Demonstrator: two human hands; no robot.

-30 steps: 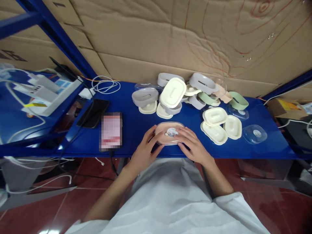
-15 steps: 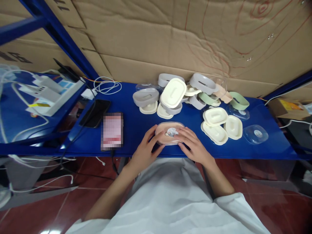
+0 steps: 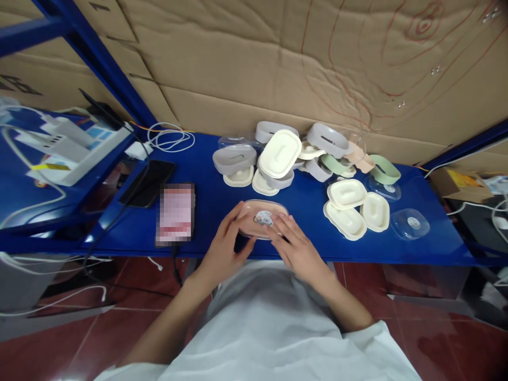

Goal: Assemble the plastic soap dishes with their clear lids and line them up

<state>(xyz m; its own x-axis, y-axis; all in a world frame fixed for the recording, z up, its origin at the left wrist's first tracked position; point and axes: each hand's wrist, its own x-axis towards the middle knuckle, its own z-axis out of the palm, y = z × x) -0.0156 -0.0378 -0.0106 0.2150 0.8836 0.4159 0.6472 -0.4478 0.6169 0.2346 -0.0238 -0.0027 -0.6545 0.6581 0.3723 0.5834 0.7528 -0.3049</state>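
Left hand (image 3: pixel 223 251) curved around pink dish (image 3: pixel 256 228), right hand (image 3: pixel 297 247) flattened across it

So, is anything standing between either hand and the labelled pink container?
Nothing visible blocks the pink container: the left hand is at its left end, and the right hand lies partly over its right end.

pink dish (image 3: pixel 259 229), white sticker (image 3: pixel 263 217), cream trays (image 3: pixel 281 153), grey dishes (image 3: pixel 235 159), blue table (image 3: pixel 214 211), red-lined brown cardboard (image 3: pixel 238 63)
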